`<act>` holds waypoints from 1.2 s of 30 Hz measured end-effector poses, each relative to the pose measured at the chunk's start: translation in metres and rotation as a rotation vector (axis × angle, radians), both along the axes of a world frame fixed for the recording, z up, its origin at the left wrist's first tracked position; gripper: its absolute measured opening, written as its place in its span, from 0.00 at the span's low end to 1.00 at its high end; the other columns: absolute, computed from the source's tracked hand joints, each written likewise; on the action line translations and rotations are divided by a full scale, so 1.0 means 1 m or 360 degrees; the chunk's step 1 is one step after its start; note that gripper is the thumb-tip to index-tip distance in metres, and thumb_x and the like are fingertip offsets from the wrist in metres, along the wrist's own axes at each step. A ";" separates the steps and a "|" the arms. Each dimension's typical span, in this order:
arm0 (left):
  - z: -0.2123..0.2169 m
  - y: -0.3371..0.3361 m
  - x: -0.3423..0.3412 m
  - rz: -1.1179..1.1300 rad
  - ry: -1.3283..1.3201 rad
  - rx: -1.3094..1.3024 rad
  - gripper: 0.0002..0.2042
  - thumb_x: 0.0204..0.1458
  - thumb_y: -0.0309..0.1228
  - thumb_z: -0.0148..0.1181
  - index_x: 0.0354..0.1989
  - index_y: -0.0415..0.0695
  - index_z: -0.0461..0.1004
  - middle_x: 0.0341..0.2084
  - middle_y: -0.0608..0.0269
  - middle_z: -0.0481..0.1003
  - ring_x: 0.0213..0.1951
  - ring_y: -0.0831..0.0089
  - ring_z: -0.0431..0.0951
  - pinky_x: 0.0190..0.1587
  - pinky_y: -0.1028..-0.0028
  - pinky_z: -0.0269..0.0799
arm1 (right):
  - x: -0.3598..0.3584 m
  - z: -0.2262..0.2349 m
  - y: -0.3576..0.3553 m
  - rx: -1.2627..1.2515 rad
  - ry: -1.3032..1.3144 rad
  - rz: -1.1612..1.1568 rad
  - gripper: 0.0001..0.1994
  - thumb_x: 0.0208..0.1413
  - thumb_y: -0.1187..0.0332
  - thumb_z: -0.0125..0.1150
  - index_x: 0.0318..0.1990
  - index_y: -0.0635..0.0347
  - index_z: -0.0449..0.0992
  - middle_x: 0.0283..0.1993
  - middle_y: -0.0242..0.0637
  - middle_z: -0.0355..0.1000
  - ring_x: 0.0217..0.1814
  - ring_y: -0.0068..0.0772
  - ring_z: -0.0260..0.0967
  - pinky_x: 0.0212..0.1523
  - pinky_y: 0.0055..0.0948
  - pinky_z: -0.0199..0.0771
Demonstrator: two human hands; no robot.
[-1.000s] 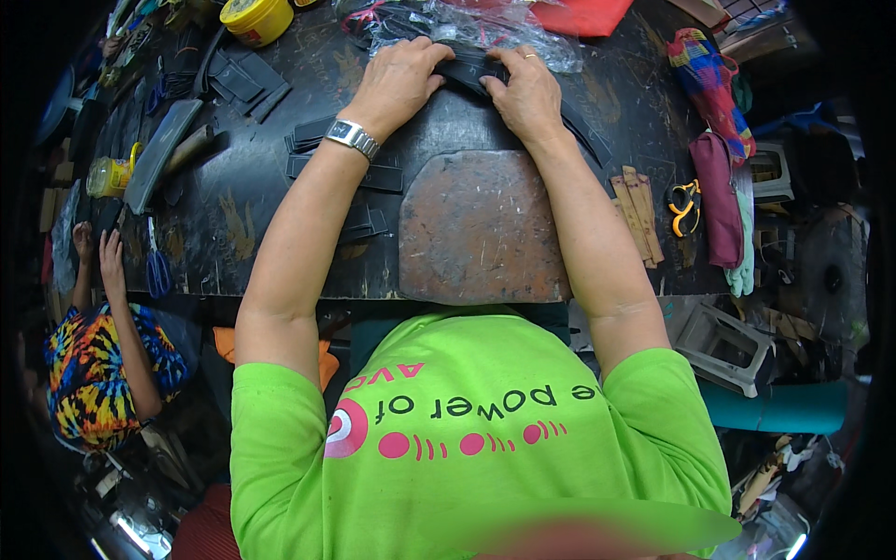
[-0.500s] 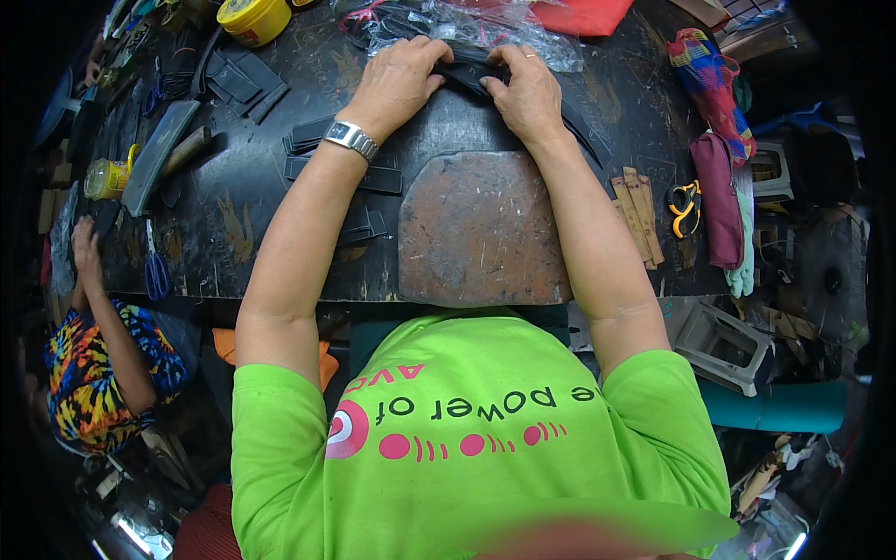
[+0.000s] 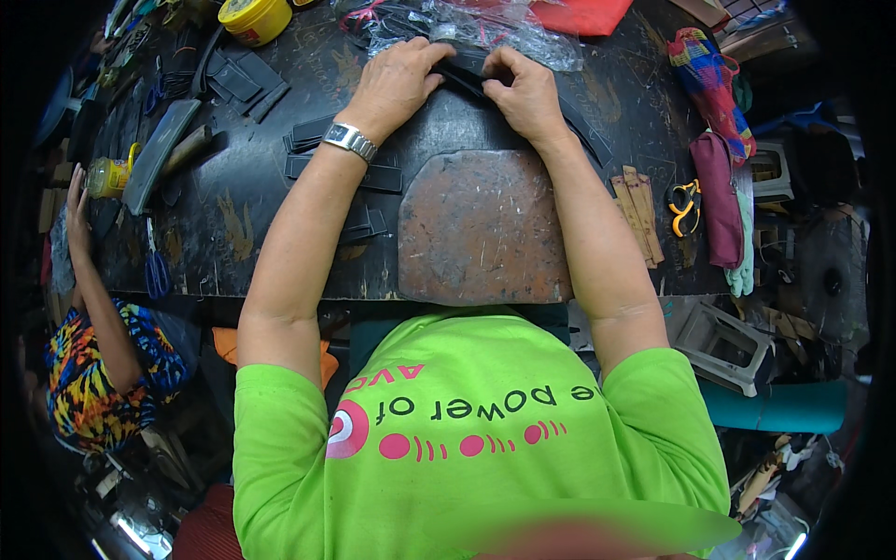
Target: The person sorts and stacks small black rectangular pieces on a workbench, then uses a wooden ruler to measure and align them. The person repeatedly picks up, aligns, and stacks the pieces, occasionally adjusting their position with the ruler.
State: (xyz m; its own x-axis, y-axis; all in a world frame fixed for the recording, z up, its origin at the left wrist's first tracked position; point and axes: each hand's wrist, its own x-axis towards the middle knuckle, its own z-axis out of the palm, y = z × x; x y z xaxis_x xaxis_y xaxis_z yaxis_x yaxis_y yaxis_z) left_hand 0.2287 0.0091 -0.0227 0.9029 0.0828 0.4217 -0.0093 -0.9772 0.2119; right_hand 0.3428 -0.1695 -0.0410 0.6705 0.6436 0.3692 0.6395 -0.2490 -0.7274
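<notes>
Maroon pouch (image 3: 719, 207) — yellow tub (image 3: 255, 21) — blue-handled scissors (image 3: 158, 277)

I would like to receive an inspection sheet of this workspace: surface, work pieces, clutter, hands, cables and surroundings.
Surface: dark table, scuffed; worn brown board at its near edge.
Job's things: black strip between the hands.
Clutter: dark flat pieces and blue-handled scissors left; brown strips and yellow-handled tool right; clear plastic beyond the hands.
Hands: left hand and right hand both pinch the black strip.
Cables: dark strands far left; cannot tell whether cables.
Surroundings: another person's hand at left; teal roll at lower right.
</notes>
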 end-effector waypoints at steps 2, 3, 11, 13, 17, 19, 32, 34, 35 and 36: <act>0.001 0.001 -0.001 -0.0012 0.0027 0.0005 0.14 0.56 0.32 0.65 0.51 0.51 0.79 0.41 0.64 0.77 0.44 0.60 0.80 0.48 0.63 0.77 | -0.001 0.003 -0.002 -0.0038 0.0084 0.0044 0.12 0.49 0.70 0.67 0.42 0.58 0.79 0.37 0.41 0.81 0.38 0.47 0.79 0.45 0.38 0.78; 0.001 0.001 -0.002 -0.0008 0.0064 -0.0022 0.13 0.56 0.32 0.65 0.49 0.51 0.80 0.42 0.64 0.77 0.44 0.60 0.80 0.48 0.63 0.77 | -0.003 0.004 -0.002 -0.0011 0.0135 0.0080 0.13 0.49 0.70 0.68 0.44 0.58 0.79 0.38 0.40 0.80 0.39 0.41 0.78 0.45 0.34 0.77; -0.001 -0.009 -0.009 -0.0052 0.0017 -0.0248 0.15 0.54 0.32 0.66 0.51 0.52 0.77 0.48 0.61 0.72 0.44 0.57 0.81 0.47 0.60 0.78 | -0.022 0.006 0.005 -0.0283 -0.0454 0.0118 0.14 0.55 0.65 0.66 0.49 0.57 0.81 0.46 0.47 0.79 0.49 0.51 0.77 0.50 0.44 0.76; -0.001 -0.014 -0.010 -0.0018 -0.0038 -0.0399 0.20 0.53 0.31 0.67 0.56 0.53 0.74 0.50 0.60 0.72 0.45 0.55 0.81 0.48 0.59 0.78 | -0.018 0.009 0.004 -0.0226 -0.0410 0.0066 0.12 0.56 0.68 0.64 0.47 0.58 0.82 0.45 0.48 0.79 0.49 0.52 0.77 0.51 0.44 0.76; 0.001 -0.015 -0.013 0.0006 -0.0138 -0.0536 0.32 0.51 0.26 0.69 0.66 0.54 0.65 0.52 0.58 0.72 0.40 0.66 0.80 0.48 0.66 0.78 | -0.003 0.025 -0.015 -0.0205 -0.0153 0.0001 0.11 0.56 0.70 0.64 0.45 0.60 0.83 0.43 0.49 0.80 0.46 0.52 0.78 0.52 0.42 0.76; 0.002 -0.011 -0.013 -0.0051 -0.0097 -0.0453 0.32 0.52 0.26 0.68 0.66 0.50 0.62 0.57 0.52 0.69 0.50 0.50 0.79 0.53 0.58 0.77 | 0.014 0.042 -0.036 -0.0128 0.0017 -0.0004 0.12 0.55 0.70 0.66 0.47 0.61 0.83 0.40 0.46 0.82 0.40 0.38 0.80 0.47 0.33 0.77; -0.018 0.005 0.017 -0.0137 0.0006 -0.0147 0.23 0.56 0.34 0.65 0.60 0.46 0.72 0.57 0.55 0.73 0.58 0.52 0.73 0.60 0.58 0.71 | 0.082 0.027 -0.148 -0.0874 0.0214 -0.0557 0.17 0.55 0.66 0.67 0.53 0.54 0.83 0.47 0.45 0.81 0.46 0.40 0.79 0.51 0.36 0.75; -0.019 0.006 0.020 -0.0113 0.0004 -0.0150 0.22 0.56 0.33 0.65 0.59 0.46 0.72 0.55 0.56 0.74 0.57 0.53 0.74 0.59 0.58 0.72 | 0.075 0.025 -0.144 -0.1100 -0.0184 -0.0724 0.18 0.54 0.63 0.68 0.54 0.52 0.82 0.51 0.46 0.79 0.52 0.46 0.77 0.54 0.40 0.75; -0.018 0.006 0.020 -0.0127 0.0003 -0.0177 0.21 0.56 0.33 0.65 0.59 0.46 0.72 0.54 0.56 0.75 0.56 0.53 0.75 0.58 0.59 0.72 | 0.068 0.026 -0.140 -0.1208 -0.0379 -0.0831 0.19 0.54 0.62 0.68 0.54 0.51 0.82 0.53 0.47 0.78 0.55 0.49 0.76 0.55 0.42 0.75; -0.018 0.006 0.021 -0.0135 0.0024 -0.0201 0.21 0.56 0.33 0.65 0.58 0.46 0.73 0.53 0.57 0.75 0.55 0.53 0.76 0.57 0.59 0.73 | 0.062 0.029 -0.135 -0.1217 -0.0590 -0.0901 0.20 0.53 0.58 0.69 0.53 0.50 0.82 0.55 0.45 0.76 0.59 0.51 0.72 0.57 0.46 0.74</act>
